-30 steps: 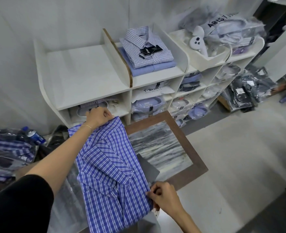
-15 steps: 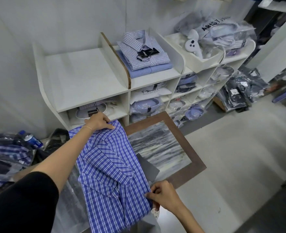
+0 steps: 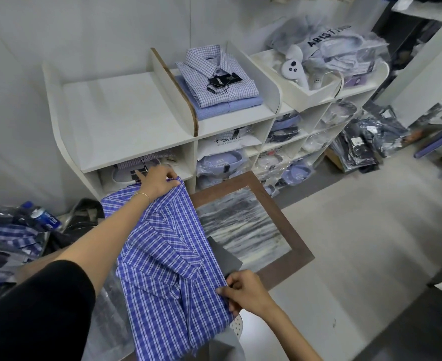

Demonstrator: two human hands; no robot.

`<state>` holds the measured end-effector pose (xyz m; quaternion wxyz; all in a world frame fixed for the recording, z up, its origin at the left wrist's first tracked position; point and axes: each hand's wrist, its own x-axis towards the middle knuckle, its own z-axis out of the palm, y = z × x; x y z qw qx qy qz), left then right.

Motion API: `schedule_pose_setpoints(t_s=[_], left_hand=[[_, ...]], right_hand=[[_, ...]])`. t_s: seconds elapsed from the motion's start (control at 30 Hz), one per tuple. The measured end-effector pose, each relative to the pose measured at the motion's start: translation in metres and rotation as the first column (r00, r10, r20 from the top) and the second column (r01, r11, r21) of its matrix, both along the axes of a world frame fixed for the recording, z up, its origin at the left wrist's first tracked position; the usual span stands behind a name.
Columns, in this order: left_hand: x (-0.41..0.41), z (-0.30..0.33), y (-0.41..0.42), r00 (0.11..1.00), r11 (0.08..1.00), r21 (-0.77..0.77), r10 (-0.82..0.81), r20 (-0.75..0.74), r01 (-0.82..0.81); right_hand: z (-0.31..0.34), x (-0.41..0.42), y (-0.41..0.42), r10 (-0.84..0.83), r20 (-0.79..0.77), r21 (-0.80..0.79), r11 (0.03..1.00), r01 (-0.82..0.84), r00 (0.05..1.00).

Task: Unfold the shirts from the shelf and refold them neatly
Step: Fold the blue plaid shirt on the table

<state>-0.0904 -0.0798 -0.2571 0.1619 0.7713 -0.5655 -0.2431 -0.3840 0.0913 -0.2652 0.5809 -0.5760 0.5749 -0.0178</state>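
Note:
A blue-and-white checked shirt (image 3: 167,267) lies lengthwise on the small marble-topped table (image 3: 287,243), with a sleeve folded across its back. My left hand (image 3: 157,181) grips the far edge of the shirt near the shelf. My right hand (image 3: 243,293) pinches the shirt's near right edge, beside a dark grey card (image 3: 225,259) that sticks out from under the fabric. On the white shelf unit (image 3: 126,118) two folded shirts (image 3: 219,79) are stacked in the middle top bay.
Bagged shirts (image 3: 222,165) fill the lower cubbies. A white controller (image 3: 292,69) and more bagged clothes sit on the right top bay. Packaged shirts and a water bottle (image 3: 43,217) lie at the left. Dark packages (image 3: 365,142) are heaped on the floor at right.
The view has shifted a little. Both hands keep their hold on the shirt; my left hand has drawn the far edge slightly up and to the right.

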Motion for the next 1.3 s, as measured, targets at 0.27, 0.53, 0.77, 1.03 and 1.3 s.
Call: schedule_pose_setpoints(t_s=[0.27, 0.53, 0.77, 1.03, 1.3], left_hand=[[-0.039, 0.029, 0.03, 0.996, 0.973, -0.229, 0.021, 0.082, -0.002], [-0.093, -0.018, 0.197, 0.892, 0.797, -0.404, -0.43, 0.139, 0.448], [-0.093, -0.051, 0.279, 0.908, 0.818, -0.418, -0.418, 0.042, 0.396], [-0.114, -0.034, 0.361, 0.914, 0.915, -0.39, -0.067, -0.399, -0.104], [-0.148, -0.033, 0.406, 0.657, 0.7, -0.212, 0.459, -0.597, -0.682]], right_hand=[[-0.005, 0.007, -0.01, -0.037, -0.104, -0.158, 0.987, 0.02, 0.994], [-0.015, 0.001, 0.03, -0.299, -0.154, -0.456, 0.867, 0.201, 0.942], [-0.033, -0.007, 0.094, -0.433, -0.036, -0.449, 0.812, 0.372, 0.901], [-0.048, -0.014, 0.127, -0.333, 0.013, -0.315, 0.894, 0.32, 0.943], [-0.051, -0.052, 0.109, -0.352, 0.091, -0.209, 0.908, 0.364, 0.931]])
